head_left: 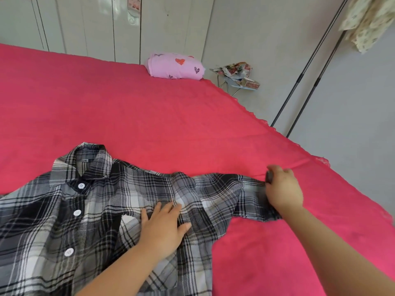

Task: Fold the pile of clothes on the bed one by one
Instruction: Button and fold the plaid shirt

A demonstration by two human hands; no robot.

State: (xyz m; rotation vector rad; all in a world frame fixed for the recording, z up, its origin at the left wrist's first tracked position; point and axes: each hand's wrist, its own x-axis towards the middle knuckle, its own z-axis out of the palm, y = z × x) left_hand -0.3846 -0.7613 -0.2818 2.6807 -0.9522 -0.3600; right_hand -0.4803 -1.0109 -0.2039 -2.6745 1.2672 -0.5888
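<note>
Pink bed (128, 103) stands before white wardrobe doors (96, 28) and grey wall (267, 39)

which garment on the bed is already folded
The pink heart-print garment by the far edge, a compact bundle; the plaid shirt lies spread flat.

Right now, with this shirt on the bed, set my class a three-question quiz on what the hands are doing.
1. True or false: the left hand lies flat on the shirt.
2. What does the right hand grip? A collar, B sleeve, C pocket.
3. Fill in: the pink bundle lies at the bed's ____ edge.

Key: 1 true; 2 B; 3 far.
</note>
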